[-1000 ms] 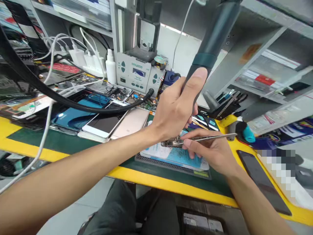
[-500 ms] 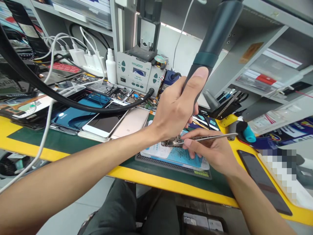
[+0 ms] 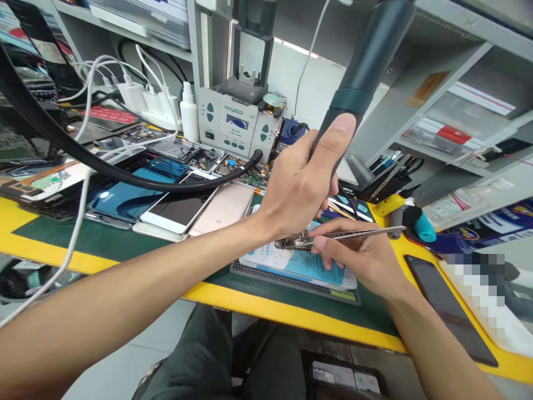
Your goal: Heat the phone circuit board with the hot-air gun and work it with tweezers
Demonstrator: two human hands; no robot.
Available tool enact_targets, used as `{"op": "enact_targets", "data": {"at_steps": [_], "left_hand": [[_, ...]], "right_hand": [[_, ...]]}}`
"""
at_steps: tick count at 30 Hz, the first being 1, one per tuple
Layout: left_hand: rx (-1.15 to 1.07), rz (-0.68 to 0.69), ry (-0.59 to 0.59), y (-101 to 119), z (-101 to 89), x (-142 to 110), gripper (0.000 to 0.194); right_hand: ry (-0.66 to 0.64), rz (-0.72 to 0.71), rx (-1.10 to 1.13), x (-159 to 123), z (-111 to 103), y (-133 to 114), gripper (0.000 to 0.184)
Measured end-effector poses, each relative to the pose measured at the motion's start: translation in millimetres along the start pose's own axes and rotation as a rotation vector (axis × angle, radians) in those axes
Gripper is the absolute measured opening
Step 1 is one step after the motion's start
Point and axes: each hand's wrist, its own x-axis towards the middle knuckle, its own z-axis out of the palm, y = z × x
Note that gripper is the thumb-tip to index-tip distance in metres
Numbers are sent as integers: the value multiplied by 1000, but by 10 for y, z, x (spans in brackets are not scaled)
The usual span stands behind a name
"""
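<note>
My left hand (image 3: 302, 178) is wrapped round the dark handle of a hot air gun (image 3: 360, 66), thumb laid along it. The gun slants up to the right, and its lower end is hidden behind my hand. Between thumb and fingers, my right hand (image 3: 353, 250) pinches metal tweezers (image 3: 362, 233). Their tips point left at a small circuit board (image 3: 287, 243), partly covered by my left wrist; whether they touch it I cannot tell. Under the board lies a blue and white pad (image 3: 308, 266) on a grey perforated mat (image 3: 266, 272).
A black hose (image 3: 137, 180) arcs across the left to a grey rework station (image 3: 229, 125). Several phones, including a blue one (image 3: 133, 191) and a gold one (image 3: 222, 208), line the bench. A black phone (image 3: 449, 305) lies right of my forearm. Shelves (image 3: 441, 105) overhang the right.
</note>
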Motion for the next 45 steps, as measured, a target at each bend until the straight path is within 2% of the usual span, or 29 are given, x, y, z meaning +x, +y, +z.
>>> {"op": "enact_targets", "data": {"at_steps": [10,16,26,32,40,45], "left_hand": [[-10,-43,27,37,20,9,47],[5,-85,45,48,22,19,55],[-20,-29,18,16,-2,8,54],[7,-73,30,60,13,7,63],[7,-71,31,59,5,13,63],[-13,-58,21,40,-5,7,63]], "right_hand": [[9,10,-9,-1,9,-10,20],[12,8,-16,6,12,-22,24],[8,22,-7,5,8,-22,23],[7,11,-1,10,9,-11,21],[17,24,-40,8,14,-32,30],[9,17,-35,3,7,-21,30]]}}
